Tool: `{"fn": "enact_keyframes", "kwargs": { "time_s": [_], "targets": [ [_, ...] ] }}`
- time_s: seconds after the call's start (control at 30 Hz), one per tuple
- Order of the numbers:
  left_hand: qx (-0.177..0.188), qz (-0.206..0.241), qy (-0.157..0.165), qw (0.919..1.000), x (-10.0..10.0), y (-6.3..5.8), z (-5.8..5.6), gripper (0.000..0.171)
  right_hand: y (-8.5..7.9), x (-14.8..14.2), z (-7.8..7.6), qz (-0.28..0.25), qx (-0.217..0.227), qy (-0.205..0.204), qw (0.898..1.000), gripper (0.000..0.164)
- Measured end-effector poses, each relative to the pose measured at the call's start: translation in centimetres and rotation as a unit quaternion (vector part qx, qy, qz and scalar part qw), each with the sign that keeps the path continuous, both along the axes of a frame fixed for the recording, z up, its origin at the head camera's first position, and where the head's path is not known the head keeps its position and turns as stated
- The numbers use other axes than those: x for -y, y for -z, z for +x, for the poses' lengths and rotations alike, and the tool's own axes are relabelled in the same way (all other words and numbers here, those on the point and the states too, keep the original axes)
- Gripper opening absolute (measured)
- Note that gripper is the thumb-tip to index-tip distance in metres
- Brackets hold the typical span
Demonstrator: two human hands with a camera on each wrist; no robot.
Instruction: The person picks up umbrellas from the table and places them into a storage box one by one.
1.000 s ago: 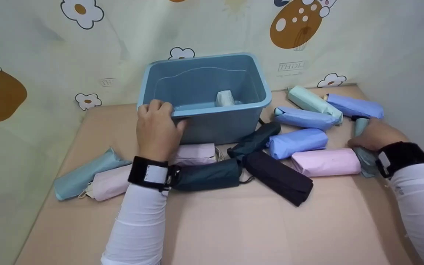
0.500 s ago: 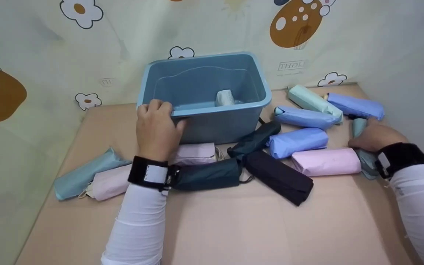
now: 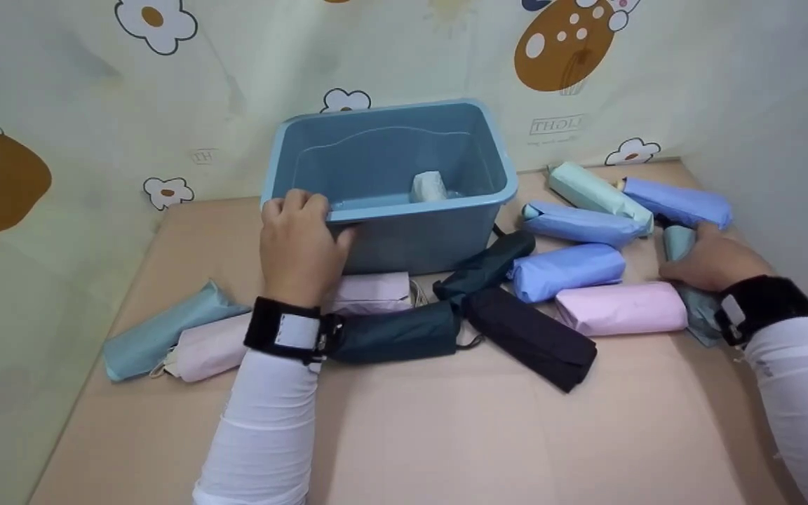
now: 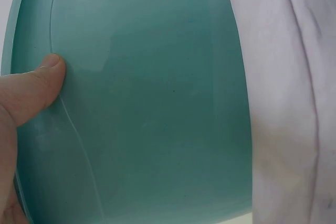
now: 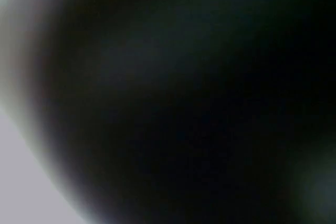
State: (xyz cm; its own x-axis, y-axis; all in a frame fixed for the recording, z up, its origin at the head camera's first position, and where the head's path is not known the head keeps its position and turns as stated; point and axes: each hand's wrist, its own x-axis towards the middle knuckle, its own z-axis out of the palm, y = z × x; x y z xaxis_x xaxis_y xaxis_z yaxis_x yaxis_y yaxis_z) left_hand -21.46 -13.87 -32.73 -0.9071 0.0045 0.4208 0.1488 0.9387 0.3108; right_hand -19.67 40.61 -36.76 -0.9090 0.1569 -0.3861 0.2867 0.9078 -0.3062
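Note:
My left hand (image 3: 301,249) grips the near rim of a blue plastic bin (image 3: 411,242), fingers over the edge. In the left wrist view its thumb (image 4: 44,80) presses the bin's outer wall (image 4: 157,103). Inside the bin stands one pale folded umbrella (image 3: 430,186). At the right, my right hand (image 3: 716,261) holds a grey-green folded umbrella (image 3: 679,243) round its middle, the umbrella low at the table. A pink folded umbrella (image 3: 621,308) lies just left of that hand. The right wrist view is dark and blurred.
Blue umbrellas (image 3: 569,272) and a mint umbrella (image 3: 597,196) lie right of the bin. Dark umbrellas (image 3: 530,338) lie in front of it. A teal umbrella (image 3: 169,333) and a pale pink umbrella (image 3: 209,347) lie at the left. A patterned wall covering (image 3: 390,49) stands behind.
My right hand and the grey-green umbrella have shifted very slightly, the umbrella's upper end a little to the left. The left hand and the bin stay where they were.

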Motion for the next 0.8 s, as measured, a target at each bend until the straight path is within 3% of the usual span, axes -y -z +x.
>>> {"fn": "enact_keyframes", "kwargs": {
  "time_s": [0.17,0.4,0.8],
  "targets": [
    [0.0,0.003,0.0,1.0,-0.1,0.0,0.0,0.049,0.3,-0.1,-0.1,-0.011,-0.017,0.018,1.0,0.128],
    [0.004,0.006,-0.001,1.0,-0.1,0.0,0.0,0.05,0.2,0.0,0.1,-0.022,-0.054,0.035,0.998,0.116],
    [0.0,0.0,0.0,1.0,-0.1,0.0,0.1,0.049,-1.7,1.9,0.7,-0.007,-0.128,0.024,0.991,0.099]
  ]
}}
